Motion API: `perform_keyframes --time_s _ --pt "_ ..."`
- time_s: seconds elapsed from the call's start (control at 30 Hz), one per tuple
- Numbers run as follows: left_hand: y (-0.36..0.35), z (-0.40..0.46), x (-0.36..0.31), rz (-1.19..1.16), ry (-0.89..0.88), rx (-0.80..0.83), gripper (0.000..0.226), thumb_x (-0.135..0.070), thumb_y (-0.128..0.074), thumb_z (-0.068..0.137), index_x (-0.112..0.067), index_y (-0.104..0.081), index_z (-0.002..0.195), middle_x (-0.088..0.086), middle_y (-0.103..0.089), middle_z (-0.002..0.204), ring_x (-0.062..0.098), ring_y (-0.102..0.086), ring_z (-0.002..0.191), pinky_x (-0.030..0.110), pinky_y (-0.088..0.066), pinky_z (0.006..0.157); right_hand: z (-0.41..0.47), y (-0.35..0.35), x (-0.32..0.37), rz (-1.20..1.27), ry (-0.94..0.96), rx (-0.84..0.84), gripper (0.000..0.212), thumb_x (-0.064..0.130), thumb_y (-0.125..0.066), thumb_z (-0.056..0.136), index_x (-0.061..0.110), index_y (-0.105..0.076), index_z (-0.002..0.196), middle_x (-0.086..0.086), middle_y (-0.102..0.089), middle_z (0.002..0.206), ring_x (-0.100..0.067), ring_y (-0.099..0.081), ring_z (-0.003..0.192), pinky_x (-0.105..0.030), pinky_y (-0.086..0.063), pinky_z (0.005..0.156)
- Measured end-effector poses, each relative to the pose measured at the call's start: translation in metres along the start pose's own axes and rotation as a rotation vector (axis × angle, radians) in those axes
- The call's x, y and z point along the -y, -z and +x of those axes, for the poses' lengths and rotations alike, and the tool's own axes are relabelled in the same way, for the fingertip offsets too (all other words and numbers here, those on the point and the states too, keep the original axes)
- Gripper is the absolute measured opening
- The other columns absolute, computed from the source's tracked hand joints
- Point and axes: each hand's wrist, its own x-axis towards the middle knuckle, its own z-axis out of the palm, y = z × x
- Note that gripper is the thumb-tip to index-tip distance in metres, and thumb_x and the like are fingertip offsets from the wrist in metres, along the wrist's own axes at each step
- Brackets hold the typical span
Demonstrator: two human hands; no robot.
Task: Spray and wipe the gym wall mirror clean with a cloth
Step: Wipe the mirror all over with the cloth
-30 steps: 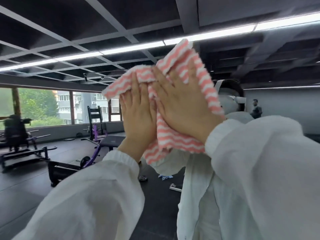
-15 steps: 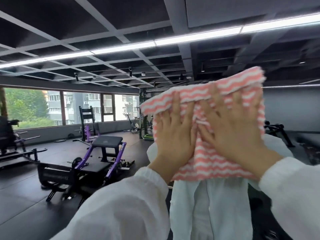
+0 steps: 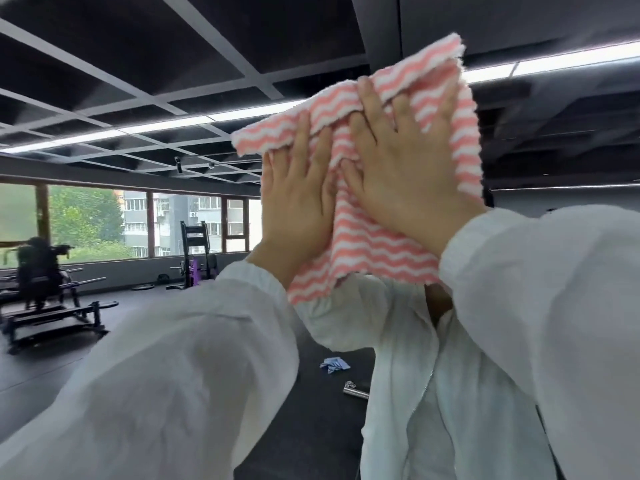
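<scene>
A: Obs. 1, nearest. White sleeves [image 3: 194, 368] of both arms reach up toward the mirror [image 3: 104, 98].

B: Hand state?

A: Left hand [image 3: 298, 206]: fingers straight and spread, palm flat on the cloth [image 3: 374, 244], pressing it to the glass. Right hand [image 3: 405, 174]: same, fingers wide and flat, laid just beside the left, higher up. Neither curls round the fabric.

B: Cloth position?

A: Pink-and-white wavy stripes, spread against the mirror above head height, both palms on it. Its top corner sticks up past the right fingertips; lower edge hangs just below the wrists.

B: Reflection, farther back?

A: White zipped jacket [image 3: 433, 393] directly beneath the cloth. On the dark floor [image 3: 311, 427]: a crumpled blue rag [image 3: 334, 364], near it a metal object [image 3: 356, 392], type unclear. Beyond, weight benches [image 3: 48, 306], purple machine [image 3: 197, 268], windows [image 3: 138, 223], ceiling light strips [image 3: 173, 123].
</scene>
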Motion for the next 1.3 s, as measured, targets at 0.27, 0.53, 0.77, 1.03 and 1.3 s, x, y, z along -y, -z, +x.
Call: perform_keyframes --time_s 0.27,0.53,0.77,1.03,1.3 --pt "0.008 -0.078 0.065 -0.015 0.21 0.059 0.067 -0.05 0.005 0.097 -0.011 -0.014 0.148 0.016 -0.012 0.156 0.029 -0.013 0.144 0.047 -0.011 0.117 -0.007 -0.006 0.097 0.079 0.252 0.018 0.063 0.048 -0.005 0.098 0.017 -0.005 0.152 -0.008 0.009 0.16 -0.027 -0.005 0.146 -0.066 0.008 0.108" --pt "-0.008 -0.153 0.027 0.047 0.378 0.089 0.056 -0.037 -0.003 0.102 -0.002 -0.023 0.142 0.029 -0.032 0.145 0.035 -0.026 0.127 0.054 -0.03 0.107 -0.074 -0.023 0.106 0.123 0.374 0.08 0.054 0.04 -0.022 0.095 0.021 -0.043 0.142 -0.007 -0.026 0.155 -0.034 -0.031 0.137 -0.06 -0.003 0.111" --pt "-0.002 -0.076 -0.021 0.073 0.044 0.151 0.057 -0.044 -0.015 0.098 -0.018 -0.014 0.149 0.012 -0.016 0.156 0.043 -0.03 0.136 0.057 -0.013 0.109 -0.076 -0.013 0.026 0.128 0.011 0.048 0.058 0.046 -0.02 0.094 0.02 -0.032 0.145 -0.012 -0.022 0.156 -0.043 -0.021 0.138 -0.066 0.002 0.106" --pt "0.013 -0.004 0.047 0.031 0.039 0.087 0.057 -0.041 -0.01 0.095 -0.021 -0.009 0.148 0.011 -0.01 0.158 0.031 -0.007 0.145 0.042 0.005 0.115 0.009 0.003 0.06 0.063 -0.027 0.063 0.061 0.046 0.0 0.096 0.02 0.009 0.151 -0.005 0.016 0.159 -0.03 0.006 0.146 -0.066 0.006 0.108" --pt "0.025 -0.035 0.125 -0.049 0.148 0.073 0.052 -0.042 -0.008 0.097 -0.025 -0.002 0.145 0.005 -0.001 0.157 0.026 -0.005 0.146 0.039 0.004 0.118 0.043 0.002 0.143 0.065 0.091 0.06 0.065 0.045 0.007 0.092 0.018 0.009 0.151 -0.008 0.02 0.157 -0.029 0.008 0.146 -0.068 0.002 0.109"
